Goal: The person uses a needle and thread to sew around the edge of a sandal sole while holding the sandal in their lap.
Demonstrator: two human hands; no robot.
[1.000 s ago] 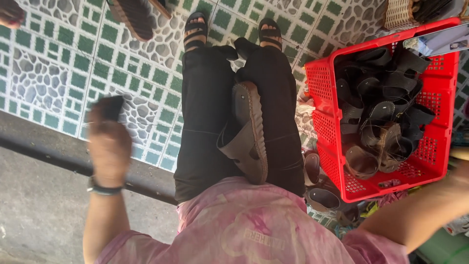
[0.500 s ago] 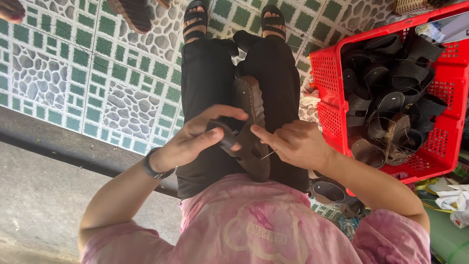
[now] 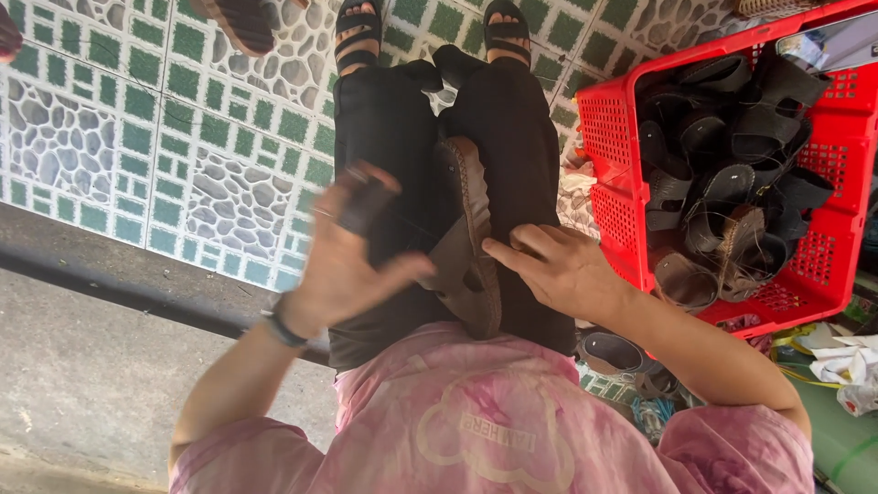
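Note:
A brown sandal (image 3: 471,229) lies lengthwise on my lap, across my black trousers. My right hand (image 3: 558,270) presses on its right edge with the fingertips and holds it there. My left hand (image 3: 352,247) is lifted off the sandal to its left. It is blurred, with the thumb and fingers spread. Something dark sits at its fingers, and I cannot tell if it is held. A dark band circles the left wrist.
A red plastic basket (image 3: 604,137) at my right holds several dark sandal uppers (image 3: 722,183). More sandal pieces (image 3: 613,352) lie on the floor beside my hip. Green-and-white tiled floor (image 3: 137,137) borders a grey concrete strip (image 3: 82,366). Someone else's shoe (image 3: 242,18) shows at the top.
Both hands were on the sandal half a second ago. The left hand has since lifted away to the left, while the right hand stays on the sandal.

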